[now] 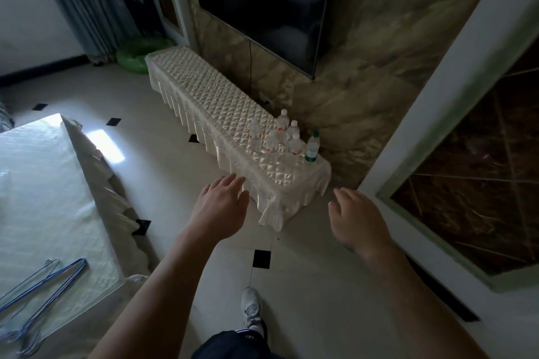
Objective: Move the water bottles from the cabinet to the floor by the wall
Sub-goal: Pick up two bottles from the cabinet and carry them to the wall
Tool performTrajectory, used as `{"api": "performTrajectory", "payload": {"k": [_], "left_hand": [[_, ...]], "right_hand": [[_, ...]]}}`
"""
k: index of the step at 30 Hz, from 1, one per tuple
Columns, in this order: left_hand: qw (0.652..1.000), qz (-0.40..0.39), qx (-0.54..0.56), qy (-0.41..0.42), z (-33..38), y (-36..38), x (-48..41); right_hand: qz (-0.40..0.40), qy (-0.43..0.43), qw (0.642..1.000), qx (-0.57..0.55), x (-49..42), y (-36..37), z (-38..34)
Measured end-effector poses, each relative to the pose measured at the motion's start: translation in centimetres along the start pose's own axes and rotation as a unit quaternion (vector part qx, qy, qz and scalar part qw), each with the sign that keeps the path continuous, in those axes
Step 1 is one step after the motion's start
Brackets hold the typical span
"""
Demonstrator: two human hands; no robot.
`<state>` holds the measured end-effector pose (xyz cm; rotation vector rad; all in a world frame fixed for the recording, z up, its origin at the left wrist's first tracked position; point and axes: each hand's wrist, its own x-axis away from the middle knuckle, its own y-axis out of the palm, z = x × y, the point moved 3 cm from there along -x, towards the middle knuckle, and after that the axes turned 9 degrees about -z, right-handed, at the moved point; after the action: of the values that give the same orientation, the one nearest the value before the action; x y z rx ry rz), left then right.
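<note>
**Head view: bottles on cabinet, both hands empty**

The water bottles point(280, 137) stand upright in a tight cluster at the near end of the cabinet point(204, 90), on the side closest to the marble wall point(364, 67). They are clear plastic; most carry white caps and red labels. One green-capped bottle point(312, 146) with a green label stands at the cluster's wall-side edge. The cabinet is draped in a quilted cream cloth with a pleated skirt, so its body is hidden.

The left hand point(221, 207) and the right hand point(355, 218) are held out over the tiled floor point(291, 285), short of the cabinet's end, fingers loosely spread, holding nothing.

The bottles overlap and are blurred; an exact count and the label print cannot be made out. The table point(43, 183) at left is cut off by the frame edge.
</note>
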<state>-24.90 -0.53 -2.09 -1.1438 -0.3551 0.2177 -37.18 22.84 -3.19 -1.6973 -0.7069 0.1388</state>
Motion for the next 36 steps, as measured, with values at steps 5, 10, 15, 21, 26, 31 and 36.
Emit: {"api": "performTrajectory", "payload": {"k": [5,10,15,21,26,31,36], "left_hand": [[1.000,-0.002,0.005,0.006,-2.1,-1.0,-6.4],[1.000,-0.016,0.012,0.008,-4.5,-2.0,-12.9],[0.999,-0.025,0.009,0.021,-4.8,-3.4,-18.1],[0.999,-0.040,0.007,0.027,-3.6,-3.8,-24.0],[0.999,-0.048,-0.008,0.017,-2.2,-3.4,-29.2],[0.998,-0.055,-0.017,-0.013,-0.5,-2.2,-36.0],[0.998,-0.060,-0.009,-0.033,1.9,-1.1,-42.0]], "right_hand": [[0.013,0.017,1.000,0.005,-5.7,-1.6,-1.5],[0.016,0.022,0.999,0.018,-11.6,-2.9,-3.1],[0.011,0.042,0.999,0.016,-16.0,-4.1,-3.1],[0.001,0.042,0.999,0.022,-21.0,-5.0,-1.3],[-0.016,0.035,0.999,0.013,-26.4,-5.6,1.4],[-0.032,0.016,0.999,0.012,-33.6,-7.1,4.2],[-0.061,0.003,0.998,-0.001,-40.3,-8.5,7.5]]}}
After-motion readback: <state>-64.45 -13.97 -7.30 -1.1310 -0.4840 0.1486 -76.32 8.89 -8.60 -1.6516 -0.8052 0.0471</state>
